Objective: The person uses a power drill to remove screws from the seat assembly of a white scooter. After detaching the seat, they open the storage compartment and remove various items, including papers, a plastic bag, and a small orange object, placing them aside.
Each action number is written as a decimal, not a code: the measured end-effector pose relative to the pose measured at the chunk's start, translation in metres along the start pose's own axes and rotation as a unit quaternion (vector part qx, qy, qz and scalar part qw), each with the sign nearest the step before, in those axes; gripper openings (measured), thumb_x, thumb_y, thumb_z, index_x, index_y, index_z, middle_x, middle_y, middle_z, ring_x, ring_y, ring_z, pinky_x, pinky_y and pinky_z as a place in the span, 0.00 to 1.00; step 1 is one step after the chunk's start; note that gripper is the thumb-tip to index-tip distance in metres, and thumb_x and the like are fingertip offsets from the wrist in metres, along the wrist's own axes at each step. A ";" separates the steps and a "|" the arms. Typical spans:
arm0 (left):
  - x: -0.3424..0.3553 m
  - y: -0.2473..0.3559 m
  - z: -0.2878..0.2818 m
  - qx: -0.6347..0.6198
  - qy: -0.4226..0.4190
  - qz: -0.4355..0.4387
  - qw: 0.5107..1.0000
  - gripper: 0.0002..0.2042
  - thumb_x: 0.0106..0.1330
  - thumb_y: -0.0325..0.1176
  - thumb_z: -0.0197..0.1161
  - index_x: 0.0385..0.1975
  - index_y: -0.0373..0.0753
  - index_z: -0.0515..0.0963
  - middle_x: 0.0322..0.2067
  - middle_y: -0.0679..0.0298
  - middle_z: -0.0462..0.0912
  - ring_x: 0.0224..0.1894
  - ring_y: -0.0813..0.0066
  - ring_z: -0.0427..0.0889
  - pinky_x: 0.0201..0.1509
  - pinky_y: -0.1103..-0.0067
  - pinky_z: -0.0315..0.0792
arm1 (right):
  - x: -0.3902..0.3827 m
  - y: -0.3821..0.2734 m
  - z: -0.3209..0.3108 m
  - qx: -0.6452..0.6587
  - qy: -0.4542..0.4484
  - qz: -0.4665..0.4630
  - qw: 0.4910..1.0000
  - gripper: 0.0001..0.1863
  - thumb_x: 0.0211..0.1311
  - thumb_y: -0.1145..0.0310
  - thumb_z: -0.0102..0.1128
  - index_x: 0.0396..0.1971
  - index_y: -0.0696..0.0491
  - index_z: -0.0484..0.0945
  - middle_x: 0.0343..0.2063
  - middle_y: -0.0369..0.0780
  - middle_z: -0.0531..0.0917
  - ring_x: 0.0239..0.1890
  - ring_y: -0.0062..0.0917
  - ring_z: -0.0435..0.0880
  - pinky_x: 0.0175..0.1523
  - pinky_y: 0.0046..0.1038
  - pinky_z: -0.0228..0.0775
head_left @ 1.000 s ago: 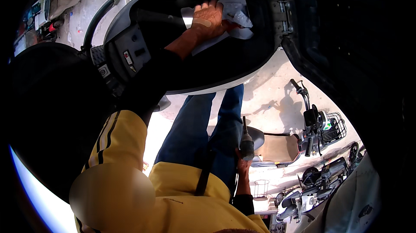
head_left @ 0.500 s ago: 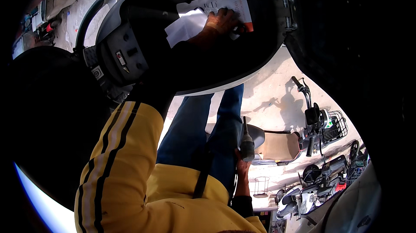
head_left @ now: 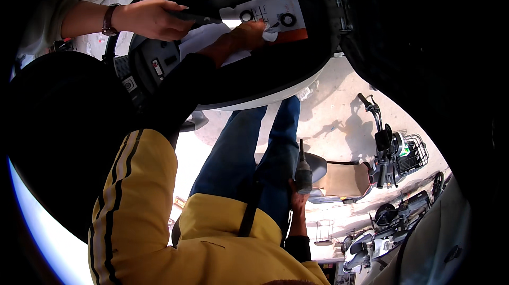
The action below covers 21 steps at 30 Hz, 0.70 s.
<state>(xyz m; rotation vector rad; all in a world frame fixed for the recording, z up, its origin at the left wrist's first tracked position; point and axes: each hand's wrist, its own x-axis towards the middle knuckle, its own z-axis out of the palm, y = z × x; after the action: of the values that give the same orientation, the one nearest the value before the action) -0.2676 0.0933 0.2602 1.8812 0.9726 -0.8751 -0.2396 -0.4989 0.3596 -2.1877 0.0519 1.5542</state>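
Note:
My left hand [head_left: 236, 38] reaches into the dark under-seat storage bin of a scooter. Its fingers are closed at a whitish, crumpled piece [head_left: 270, 35], too small to make out, above a printed leaflet [head_left: 291, 7] with an orange corner. Two black rings [head_left: 288, 20] lie on the leaflet, and a folded white paper [head_left: 199, 40] is beside my wrist. Low at my right side, my right hand [head_left: 298, 198] grips a dark grey power driver [head_left: 304, 176], its long thin bit pointing up. Another person's hand [head_left: 154, 18] holds a dark, flat object [head_left: 196, 17] over the bin.
The bin's pale rim [head_left: 254, 100] curves above my legs, with a metal hinge [head_left: 342, 12] at its right end. The raised seat [head_left: 403, 25] fills the right side. A scooter with a tan footboard [head_left: 344, 179] and a wire basket [head_left: 414, 153] stands nearby, with several more beyond.
Another person's hand has come in from the left with the dark object. My left hand has shifted left and down, uncovering the black rings. My right hand still holds the driver.

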 end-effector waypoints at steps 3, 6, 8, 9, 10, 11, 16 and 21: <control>-0.016 0.002 -0.027 -0.324 -0.076 0.046 0.942 0.16 0.59 0.32 0.71 0.46 0.35 0.80 0.39 0.58 0.85 0.43 0.70 0.84 0.50 0.74 0.77 | 0.009 0.006 -0.004 -0.016 -0.003 0.009 1.000 0.30 0.61 0.59 0.75 0.59 0.58 0.77 0.51 0.44 0.83 0.52 0.36 0.79 0.61 0.35 0.69; -0.039 0.028 -0.074 -0.471 0.007 0.220 0.854 0.09 0.59 0.29 0.65 0.38 0.41 0.76 0.38 0.67 0.80 0.43 0.75 0.80 0.54 0.77 0.74 | 0.003 -0.004 -0.003 -0.008 0.011 -0.013 1.000 0.32 0.61 0.59 0.75 0.62 0.58 0.75 0.54 0.45 0.82 0.55 0.37 0.78 0.63 0.35 0.68; -0.054 0.053 -0.129 -0.530 0.045 0.248 0.810 0.06 0.62 0.28 0.61 0.35 0.42 0.71 0.38 0.68 0.80 0.41 0.79 0.80 0.52 0.79 0.75 | -0.001 -0.007 -0.003 -0.004 0.013 0.014 1.000 0.34 0.61 0.59 0.75 0.63 0.57 0.74 0.56 0.45 0.81 0.56 0.37 0.77 0.65 0.34 0.67; -0.061 0.072 -0.164 -0.520 0.126 0.296 0.791 0.08 0.62 0.29 0.63 0.38 0.39 0.73 0.38 0.62 0.80 0.42 0.72 0.81 0.50 0.75 0.76 | -0.001 -0.007 -0.003 -0.004 0.014 0.027 1.000 0.34 0.61 0.59 0.75 0.64 0.57 0.74 0.57 0.45 0.81 0.57 0.37 0.77 0.65 0.34 0.66; -0.081 0.086 -0.201 -0.500 0.224 0.326 0.771 0.10 0.63 0.30 0.65 0.41 0.36 0.75 0.38 0.56 0.80 0.43 0.65 0.83 0.48 0.71 0.77 | 0.000 -0.009 -0.012 -0.016 0.005 0.005 1.000 0.34 0.60 0.60 0.75 0.64 0.57 0.74 0.56 0.45 0.81 0.57 0.37 0.77 0.65 0.35 0.66; -0.070 0.112 -0.235 -0.447 0.409 0.357 0.711 0.11 0.61 0.28 0.67 0.40 0.29 0.78 0.37 0.48 0.82 0.41 0.54 0.85 0.45 0.65 0.79 | 0.002 -0.009 -0.015 -0.028 0.008 -0.013 0.999 0.34 0.60 0.60 0.76 0.63 0.57 0.74 0.56 0.45 0.81 0.56 0.37 0.77 0.65 0.35 0.66; 0.021 0.128 -0.319 0.089 0.725 0.435 0.526 0.16 0.59 0.34 0.71 0.42 0.33 0.79 0.42 0.49 0.81 0.48 0.50 0.80 0.54 0.60 0.73 | 0.003 0.011 -0.004 0.019 0.016 -0.020 0.999 0.30 0.59 0.63 0.76 0.59 0.58 0.77 0.51 0.44 0.83 0.52 0.37 0.79 0.61 0.36 0.69; 0.014 0.083 -0.249 0.101 0.676 0.255 0.684 0.28 0.57 0.31 0.75 0.58 0.36 0.75 0.67 0.39 0.64 0.67 0.32 0.68 0.66 0.56 0.70 | -0.003 0.003 0.010 0.042 0.053 -0.056 0.996 0.23 0.60 0.61 0.77 0.49 0.59 0.82 0.42 0.46 0.87 0.44 0.41 0.83 0.54 0.40 0.72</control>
<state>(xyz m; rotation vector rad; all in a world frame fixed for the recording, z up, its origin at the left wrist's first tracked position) -0.1392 0.2878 0.3810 2.7281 0.9761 1.0265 -0.2505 -0.4985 0.3591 -2.1657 0.0267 1.3512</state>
